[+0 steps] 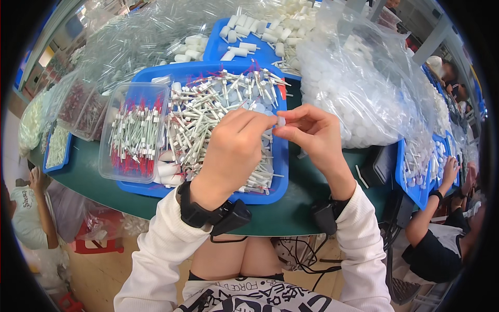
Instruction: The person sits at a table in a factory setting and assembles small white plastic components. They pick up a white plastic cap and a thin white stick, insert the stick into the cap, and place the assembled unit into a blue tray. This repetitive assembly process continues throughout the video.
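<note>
My left hand (234, 148) and my right hand (317, 136) meet over the right side of a blue tray (283, 179). A small whitish translucent plastic piece (281, 121) sits between their fingertips, and both hands are closed in a pinch at it. My left fingers hide part of the piece, so its full shape does not show. Below the hands, the tray is heaped with thin white sticks (197, 112) with white collars and some red bristly ends. Translucent round caps (236, 96) lie among them.
A clear plastic box (132, 130) of red-tipped sticks rests on the tray's left side. Behind stands another blue tray (213, 44) with white cylinders. At right bulges a clear bag (353, 99) of white caps. A co-worker's hand (450, 170) reaches over blue trays at far right.
</note>
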Motion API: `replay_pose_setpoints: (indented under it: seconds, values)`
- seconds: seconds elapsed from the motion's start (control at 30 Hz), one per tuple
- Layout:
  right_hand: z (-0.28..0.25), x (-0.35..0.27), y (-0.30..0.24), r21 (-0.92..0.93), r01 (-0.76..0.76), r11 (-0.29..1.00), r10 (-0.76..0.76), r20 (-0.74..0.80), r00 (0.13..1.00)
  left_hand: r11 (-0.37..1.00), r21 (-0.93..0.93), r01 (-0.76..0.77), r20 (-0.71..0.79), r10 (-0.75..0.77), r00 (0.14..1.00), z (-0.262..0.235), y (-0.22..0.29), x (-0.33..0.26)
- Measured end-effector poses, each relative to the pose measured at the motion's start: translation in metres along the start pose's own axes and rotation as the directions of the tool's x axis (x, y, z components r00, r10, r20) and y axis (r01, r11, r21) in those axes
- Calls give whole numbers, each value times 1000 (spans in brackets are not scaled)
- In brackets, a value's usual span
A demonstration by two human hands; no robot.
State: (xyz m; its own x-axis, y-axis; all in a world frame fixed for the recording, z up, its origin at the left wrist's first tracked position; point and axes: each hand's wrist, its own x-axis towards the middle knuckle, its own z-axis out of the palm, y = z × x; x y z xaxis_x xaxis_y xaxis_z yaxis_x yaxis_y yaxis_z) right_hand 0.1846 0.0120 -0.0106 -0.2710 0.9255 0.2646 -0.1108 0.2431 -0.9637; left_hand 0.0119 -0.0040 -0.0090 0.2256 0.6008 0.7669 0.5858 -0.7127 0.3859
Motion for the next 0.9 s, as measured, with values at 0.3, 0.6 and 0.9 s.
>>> replay_pose_setpoints:
  seconds: [0.3,0.6,0.9]
  values:
    - [-42,-32,-68,-311,80,947,-181,-314,932,998,61,14,32,-16,999,-7,-6,12]
    - [-186,-100,-111,-357,-66,932,-179,-611,771,977,209,-49,413,-43,910,-6,-1,0]
    - [-125,-101,-107,323,30,946,88,-344,935,984,167,-56,505,-36,862,-13,-1,-1]
